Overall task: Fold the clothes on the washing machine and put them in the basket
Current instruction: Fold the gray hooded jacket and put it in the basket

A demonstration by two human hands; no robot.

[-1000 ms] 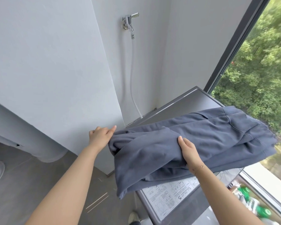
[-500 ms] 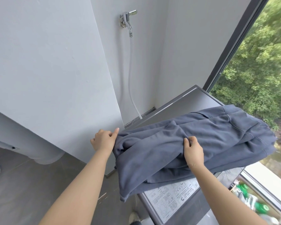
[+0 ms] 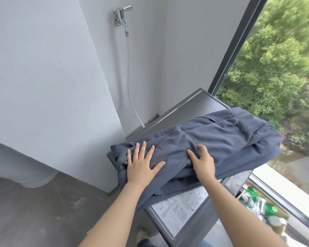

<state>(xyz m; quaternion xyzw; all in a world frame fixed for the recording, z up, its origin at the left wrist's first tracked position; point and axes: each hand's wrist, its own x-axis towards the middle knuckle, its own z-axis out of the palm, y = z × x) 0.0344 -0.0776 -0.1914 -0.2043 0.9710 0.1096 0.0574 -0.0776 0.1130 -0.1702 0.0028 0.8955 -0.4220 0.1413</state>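
The garment point(image 3: 212, 139), a blue-grey knit piece already doubled over, is laid across the top of the washing machine point(image 3: 191, 107). Its long axis is seen to run from the near-left corner of the lid out to the far-right edge by the window, where the bulk overhangs; one loose flap hangs off the near edge over the printed label point(image 3: 182, 209).

Both grips are set at the near-left end, so nearly all of the cloth lies away to the right and beyond them. The left hand point(image 3: 141, 163) is spread flat, fingers straight, and pressed on the end of the bundle — nothing is clasped by it. The right hand point(image 3: 202, 161) lies just beside it toward the middle, its fingers curled into a ridge of fabric that is pinched.

The next fold is judged to turn on this: the free end is nearer the right hand, so it would likely be carried back along the axis toward the pinned left end.

No basket is plainly seen — only bottles point(image 3: 268, 209) low at the right.
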